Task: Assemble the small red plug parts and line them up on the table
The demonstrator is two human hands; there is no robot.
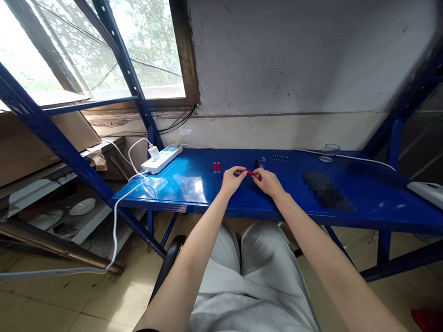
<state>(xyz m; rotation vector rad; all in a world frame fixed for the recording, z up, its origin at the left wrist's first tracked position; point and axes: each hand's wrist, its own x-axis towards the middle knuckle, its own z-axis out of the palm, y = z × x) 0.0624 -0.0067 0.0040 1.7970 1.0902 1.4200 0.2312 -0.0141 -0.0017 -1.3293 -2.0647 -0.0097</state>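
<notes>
Above the blue tabletop (191,162), my left hand (232,179) and my right hand (267,181) meet. Between their fingertips is a small red tube-like piece (249,172); each hand pinches one end of it. Its fine detail is too small to make out. Two similar red cylinders (216,167) with pale ends stand or lie side by side, left of my left hand. Just beyond my right hand are a small black piece (256,164) and some clear little parts (263,162). Farther right lies a row of several tiny metallic pieces (281,158).
A white power strip (162,158) with a plugged-in charger sits at the table's left end, its cable hanging down. Toward the right are a clear glass (329,153), a blurred-out dark item (327,192) and a white object (436,199). Blue metal posts frame both sides.
</notes>
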